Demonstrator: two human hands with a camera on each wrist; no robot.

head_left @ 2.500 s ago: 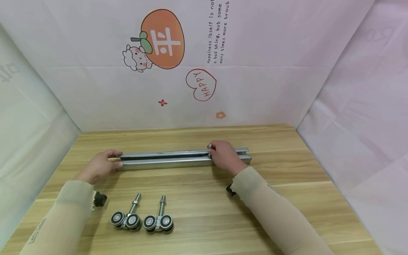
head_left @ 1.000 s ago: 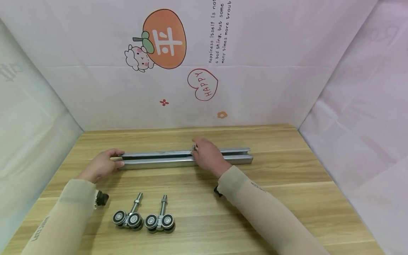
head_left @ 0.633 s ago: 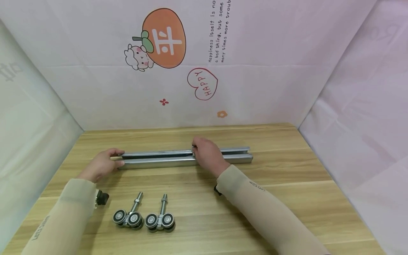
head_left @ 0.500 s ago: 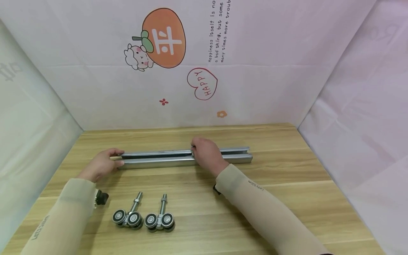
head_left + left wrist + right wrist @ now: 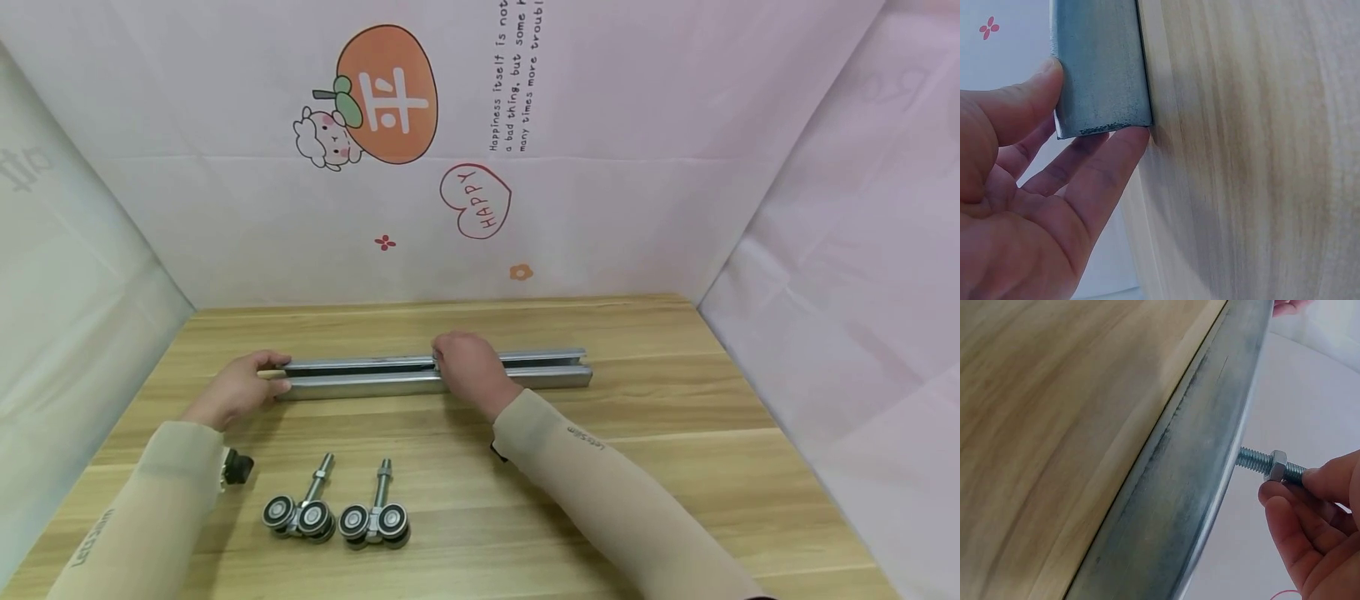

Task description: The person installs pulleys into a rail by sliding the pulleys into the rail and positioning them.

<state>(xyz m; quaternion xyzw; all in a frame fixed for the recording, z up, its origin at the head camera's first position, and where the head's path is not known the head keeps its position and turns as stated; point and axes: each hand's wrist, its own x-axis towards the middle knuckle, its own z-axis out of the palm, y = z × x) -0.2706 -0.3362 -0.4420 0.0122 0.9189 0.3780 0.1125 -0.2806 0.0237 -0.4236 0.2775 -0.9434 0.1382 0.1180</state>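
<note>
A metal channel rail (image 5: 360,387) lies lengthwise on the table, its slot facing up. My left hand (image 5: 238,387) holds its left end; in the left wrist view the thumb (image 5: 1041,87) is on the top edge and fingertips touch the end's lower corner. My right hand (image 5: 474,371) pinches the upper end of an upright threaded bolt (image 5: 1255,459) between thumb and fingers. A hex nut (image 5: 1277,465) sits on the bolt, which rises out of the slot near the rail's middle. Whatever is at its lower end is hidden inside the rail.
Two roller trolleys, a left one (image 5: 300,516) and a right one (image 5: 373,523), lie in front of the rail, bolts pointing away. The wooden table (image 5: 660,400) is bordered by white cloth walls (image 5: 615,208) at the back and sides.
My right hand has slid leftward along the rail with the bolt, from near the right end to about the middle. My left hand stays at the left end; the trolleys have not moved.
</note>
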